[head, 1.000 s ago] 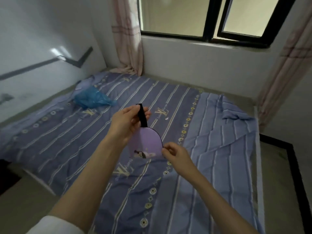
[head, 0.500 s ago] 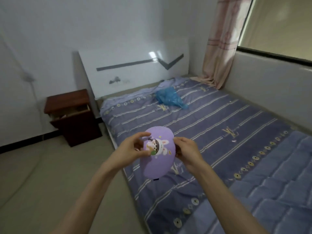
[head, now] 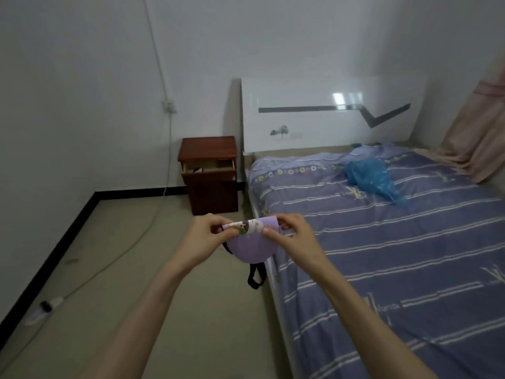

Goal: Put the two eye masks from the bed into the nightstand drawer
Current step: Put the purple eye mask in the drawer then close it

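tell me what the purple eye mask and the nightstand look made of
The purple eye mask, held in both hands, looks like soft matte fabric: it folds over at the top and sags, with a black elastic-looking strap dangling. The nightstand looks like reddish-brown wood or wood veneer, semi-gloss; grain is too blurred to confirm.

Nightstand point(head: 210, 175) left of bed point(head: 382, 242), against wall; plastic bag point(head: 371, 176) on bed

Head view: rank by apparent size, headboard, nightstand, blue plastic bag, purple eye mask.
1. headboard
2. nightstand
3./4. purple eye mask and blue plastic bag look about alike; the mask is held close to the camera, so unranked.
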The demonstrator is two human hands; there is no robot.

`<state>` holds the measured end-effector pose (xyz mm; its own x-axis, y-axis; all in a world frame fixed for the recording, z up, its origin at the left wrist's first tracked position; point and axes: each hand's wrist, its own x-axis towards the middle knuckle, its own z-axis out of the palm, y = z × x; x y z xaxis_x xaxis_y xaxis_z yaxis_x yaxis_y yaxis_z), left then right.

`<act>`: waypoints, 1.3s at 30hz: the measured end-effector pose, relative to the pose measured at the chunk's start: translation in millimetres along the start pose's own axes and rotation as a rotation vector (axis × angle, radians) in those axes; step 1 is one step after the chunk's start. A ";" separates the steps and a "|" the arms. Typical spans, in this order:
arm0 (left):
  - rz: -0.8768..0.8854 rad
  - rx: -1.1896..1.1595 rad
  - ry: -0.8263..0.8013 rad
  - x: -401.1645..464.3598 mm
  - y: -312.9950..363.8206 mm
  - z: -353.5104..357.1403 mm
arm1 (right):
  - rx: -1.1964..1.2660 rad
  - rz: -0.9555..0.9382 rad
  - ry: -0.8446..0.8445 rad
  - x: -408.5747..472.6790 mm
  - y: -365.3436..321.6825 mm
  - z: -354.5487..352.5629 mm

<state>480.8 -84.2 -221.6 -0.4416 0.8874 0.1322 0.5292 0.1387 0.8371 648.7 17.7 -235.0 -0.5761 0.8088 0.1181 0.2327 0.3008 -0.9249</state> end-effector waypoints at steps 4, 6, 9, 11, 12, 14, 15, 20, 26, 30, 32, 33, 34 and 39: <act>-0.080 -0.158 -0.052 20.9 -36.2 -55.9 | 0.157 0.073 -0.211 34.8 -16.2 52.6; -0.085 -0.174 -0.041 33.2 -52.1 -73.2 | 0.234 0.121 -0.275 51.4 -20.9 74.8; -0.086 -0.171 -0.046 53.6 -73.4 -89.5 | 0.348 0.231 -0.324 76.8 -23.8 101.5; -0.091 -0.172 -0.053 69.6 -87.7 -99.1 | 0.366 0.275 -0.368 95.6 -24.3 115.0; -0.098 -0.175 -0.055 78.3 -94.9 -103.7 | 0.357 0.283 -0.381 105.7 -23.7 121.0; -0.112 -0.194 -0.046 96.4 -109.9 -111.1 | 0.325 0.280 -0.369 127.1 -21.6 133.5; -0.116 -0.217 -0.033 105.5 -117.6 -113.4 | 0.316 0.268 -0.342 138.7 -20.5 139.8; -0.228 -0.298 0.070 162.9 -153.1 -116.0 | 0.430 0.253 -0.203 213.8 -13.5 167.9; -0.304 -0.452 0.095 249.1 -170.8 -117.8 | 0.701 0.267 -0.123 326.1 -18.4 191.2; -0.326 -0.480 0.163 305.5 -178.4 -120.4 | 0.829 0.246 -0.084 389.2 -26.9 207.6; -0.343 -0.449 0.229 329.8 -184.2 -120.1 | 0.825 0.240 -0.048 414.8 -26.5 215.0; -0.350 -0.421 0.255 341.6 -188.0 -119.7 | 0.819 0.239 -0.028 427.5 -25.2 218.2; -0.354 -0.393 0.265 353.0 -193.0 -120.0 | 0.819 0.240 -0.008 440.5 -23.1 221.3; -0.442 -0.263 0.086 409.6 -233.9 -145.0 | 0.741 0.258 0.099 508.3 -0.6 233.2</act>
<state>71.1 183.1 -286.3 -0.6454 0.7282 -0.2306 0.0836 0.3675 0.9263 173.0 310.8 -258.7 -0.4947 0.8587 -0.1340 -0.2532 -0.2899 -0.9230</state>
